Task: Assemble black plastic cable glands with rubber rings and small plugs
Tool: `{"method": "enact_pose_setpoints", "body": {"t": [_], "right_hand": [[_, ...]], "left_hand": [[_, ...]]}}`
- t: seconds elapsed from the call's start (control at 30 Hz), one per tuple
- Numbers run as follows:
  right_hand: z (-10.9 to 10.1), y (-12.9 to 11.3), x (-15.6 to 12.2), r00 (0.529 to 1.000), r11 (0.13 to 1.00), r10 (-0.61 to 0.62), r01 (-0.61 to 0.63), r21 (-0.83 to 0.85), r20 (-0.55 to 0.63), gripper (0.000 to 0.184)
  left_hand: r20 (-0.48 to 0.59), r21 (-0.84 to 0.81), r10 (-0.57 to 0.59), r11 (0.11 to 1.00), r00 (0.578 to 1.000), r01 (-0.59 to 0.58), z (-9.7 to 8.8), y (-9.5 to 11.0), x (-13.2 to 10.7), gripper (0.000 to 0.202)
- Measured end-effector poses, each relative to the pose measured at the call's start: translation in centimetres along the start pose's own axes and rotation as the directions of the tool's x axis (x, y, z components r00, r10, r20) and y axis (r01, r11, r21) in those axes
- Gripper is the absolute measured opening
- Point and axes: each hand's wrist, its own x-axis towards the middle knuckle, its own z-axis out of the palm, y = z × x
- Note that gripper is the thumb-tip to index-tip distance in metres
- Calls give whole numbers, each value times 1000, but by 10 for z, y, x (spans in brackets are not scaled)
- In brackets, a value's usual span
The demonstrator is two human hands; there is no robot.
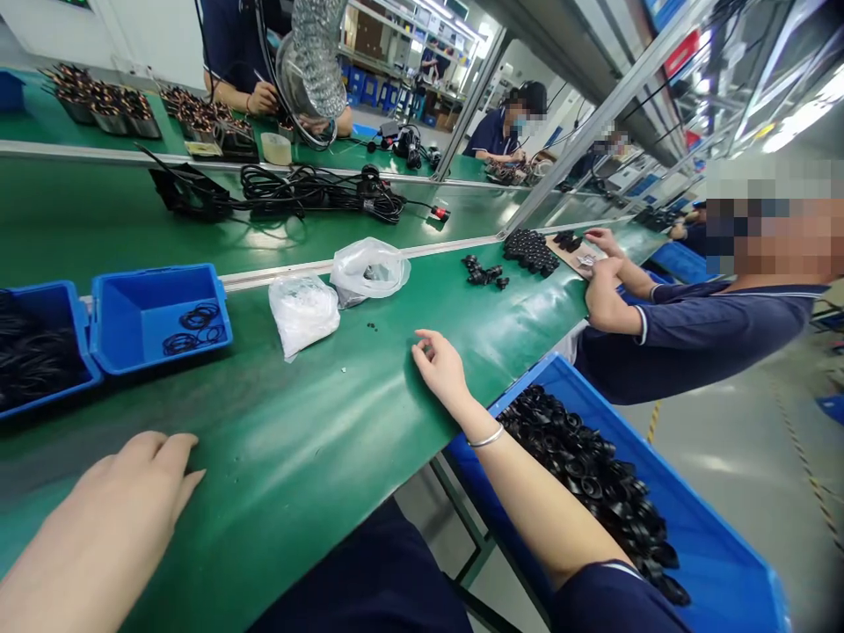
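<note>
My left hand [141, 470] rests flat on the green belt table [290, 448] near its front edge, holding nothing. My right hand [441, 369] lies on the same belt further right, also holding nothing, with a silver bangle [486, 437] on the wrist. Nearest that hand are a few tiny black bits [371, 326] and a white-filled plastic bag [303, 315]. A second clear plastic bag [367, 271] sits beside it. Below my right forearm, a blue crate [527, 413] holds a heap of black rubber parts [586, 475].
Two blue bins [158, 318] with black cable coils stand at the left. To the right, a co-worker's hands [603, 281] work beside piled black parts [531, 251]. Behind a metal rail lie black cables [316, 193]; further belts and people stand beyond.
</note>
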Motion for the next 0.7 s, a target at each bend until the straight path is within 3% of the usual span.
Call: {"method": "enact_pose_setpoints", "body": {"t": [0.1,0.23,0.3,0.37,0.47,0.57,0.63,0.7], "right_hand": [[12,-24,-11,990,995,-98,96,29,101,21],[28,-55,-23,945,972,-232,215,95,232,15],[36,-67,-26,929,963,-265,244,111,256,13],[41,-75,-25,918,955,-295,276,108,264,12],[43,-80,-22,901,941,-338,326,89,273,8],[42,-78,-20,897,940,-340,331,83,281,9],[42,-76,-21,901,944,-329,314,97,283,8],[42,-74,-21,903,946,-323,303,113,284,7]], "left_hand": [[77,88,19,996,997,-26,6,12,9,37],[65,-135,88,988,994,-79,12,26,16,41],[75,-274,62,961,995,-39,11,34,18,40],[161,-431,2,900,987,68,6,44,20,38],[383,-680,-54,659,922,322,-3,61,21,35],[533,-810,-22,275,846,518,-6,75,21,33],[568,-820,-23,77,823,568,-6,80,21,31],[564,-826,-46,-42,824,563,-4,83,21,29]]}}
